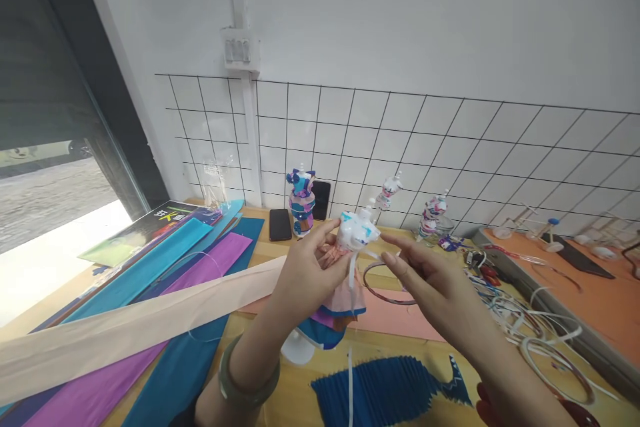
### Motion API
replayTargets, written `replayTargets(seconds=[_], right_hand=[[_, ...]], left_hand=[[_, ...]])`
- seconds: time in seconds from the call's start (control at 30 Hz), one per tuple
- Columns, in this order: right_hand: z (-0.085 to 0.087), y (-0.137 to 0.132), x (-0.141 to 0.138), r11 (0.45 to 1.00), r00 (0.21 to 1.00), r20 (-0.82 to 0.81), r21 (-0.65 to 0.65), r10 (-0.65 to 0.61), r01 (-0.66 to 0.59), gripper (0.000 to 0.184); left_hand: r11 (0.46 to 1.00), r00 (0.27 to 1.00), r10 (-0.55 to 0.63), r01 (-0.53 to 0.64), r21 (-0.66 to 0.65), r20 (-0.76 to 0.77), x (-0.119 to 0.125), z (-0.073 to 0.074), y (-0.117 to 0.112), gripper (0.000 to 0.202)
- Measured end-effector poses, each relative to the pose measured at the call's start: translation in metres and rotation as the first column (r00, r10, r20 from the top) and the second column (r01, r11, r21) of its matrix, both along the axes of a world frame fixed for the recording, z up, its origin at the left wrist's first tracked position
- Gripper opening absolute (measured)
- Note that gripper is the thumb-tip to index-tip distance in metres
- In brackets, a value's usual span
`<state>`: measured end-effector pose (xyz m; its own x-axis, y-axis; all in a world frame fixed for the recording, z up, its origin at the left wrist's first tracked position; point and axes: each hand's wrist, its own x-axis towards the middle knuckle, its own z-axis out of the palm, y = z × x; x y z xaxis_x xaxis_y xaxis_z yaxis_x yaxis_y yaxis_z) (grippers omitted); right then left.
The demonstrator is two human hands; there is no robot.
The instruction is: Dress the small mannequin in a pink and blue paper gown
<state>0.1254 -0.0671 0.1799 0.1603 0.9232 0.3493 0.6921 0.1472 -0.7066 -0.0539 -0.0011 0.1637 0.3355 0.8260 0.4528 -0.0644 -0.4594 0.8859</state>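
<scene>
A small white doll-size dress form with blue marks on its bust stands tilted over the table, and my left hand is closed around its waist. Layered crepe-paper skirts in peach, purple, brown and blue flare out below my fingers. Down the front hangs a narrow white ribbon. On the right of the form, my right hand pinches what looks like the ribbon's other end between thumb and fingers. The form's white round base shows under the skirt. A pleated dark-blue paper piece lies below my hands.
Long crepe-paper strips, including a cream strip, cover the left side. At the back stand a dressed form, other small forms and a black phone. Ribbon coils lie at right beside an orange tray.
</scene>
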Motion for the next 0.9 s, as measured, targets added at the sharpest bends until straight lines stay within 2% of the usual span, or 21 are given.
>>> replayTargets(seconds=[0.1,0.2,0.3,0.43,0.63,0.9], right_hand=[[-0.004,-0.006,-0.005,0.998,1.000,0.011,0.058,-0.009,0.008,0.034],[-0.005,-0.011,-0.015,0.995,0.998,0.007,0.073,0.061,-0.061,0.025],[-0.008,-0.009,-0.022,0.986,0.988,0.023,0.059,0.152,-0.153,0.025],[-0.015,-0.002,-0.024,0.979,0.978,-0.046,0.015,0.202,-0.202,0.027],[-0.024,-0.001,-0.019,0.971,0.966,-0.104,0.006,0.238,-0.238,0.035],[-0.048,-0.004,-0.012,0.969,0.969,-0.081,-0.052,0.235,-0.240,0.026]], left_hand=[[0.999,0.998,0.040,-0.038,0.038,-0.046,0.000,-0.001,0.001,0.048],[0.976,0.978,0.156,-0.130,0.177,-0.140,0.001,-0.003,-0.001,0.047],[0.891,0.911,0.332,-0.218,0.398,-0.244,0.002,-0.005,-0.003,0.045],[0.779,0.843,0.450,-0.209,0.591,-0.296,0.001,-0.005,-0.003,0.042],[0.724,0.799,0.494,-0.160,0.671,-0.343,-0.004,-0.003,0.001,0.041],[0.699,0.744,0.521,-0.090,0.710,-0.418,-0.011,-0.004,0.006,0.039]])
